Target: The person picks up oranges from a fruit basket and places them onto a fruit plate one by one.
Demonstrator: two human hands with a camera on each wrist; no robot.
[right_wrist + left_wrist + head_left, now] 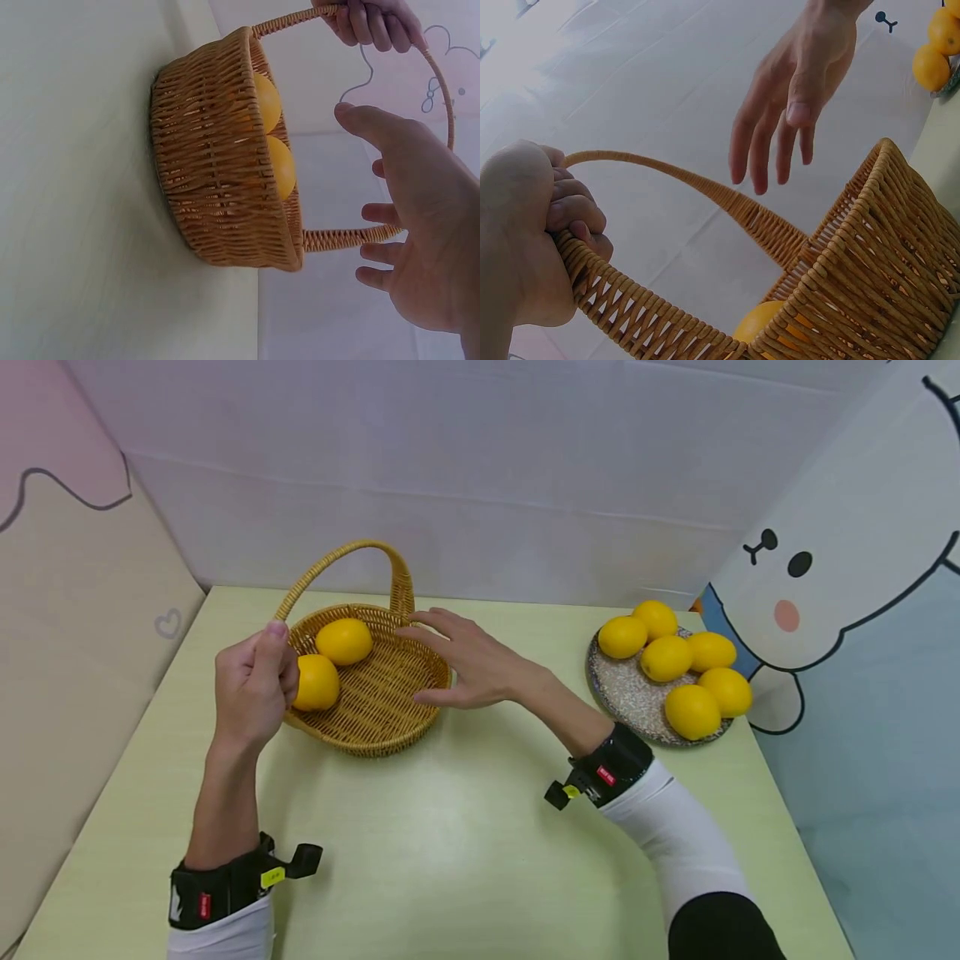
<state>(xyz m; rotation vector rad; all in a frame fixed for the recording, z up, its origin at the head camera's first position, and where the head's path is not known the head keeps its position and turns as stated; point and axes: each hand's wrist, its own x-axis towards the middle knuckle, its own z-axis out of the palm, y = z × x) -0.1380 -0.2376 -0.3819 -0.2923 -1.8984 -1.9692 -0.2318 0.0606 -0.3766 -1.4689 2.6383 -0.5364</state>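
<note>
My left hand (255, 681) grips the arched handle (341, 553) of a woven wicker basket (375, 739) at its left side. Two lemons, one behind (344, 642) and one in front (317, 682), lie in the left part of the basket. Over the basket's right rim hovers my right hand (468, 662), fingers spread and holding nothing. In the left wrist view, the right hand (795, 97) hangs above the basket with a gap between them. The right wrist view shows the basket (214, 150) standing on the table, with both lemons just above its rim.
On the right of the table (450, 860) stands a round speckled plate (626, 689) with several lemons (667, 658) on it. A pale cloth wall (465, 485) rises behind the table's back edge. Printed panels flank both sides.
</note>
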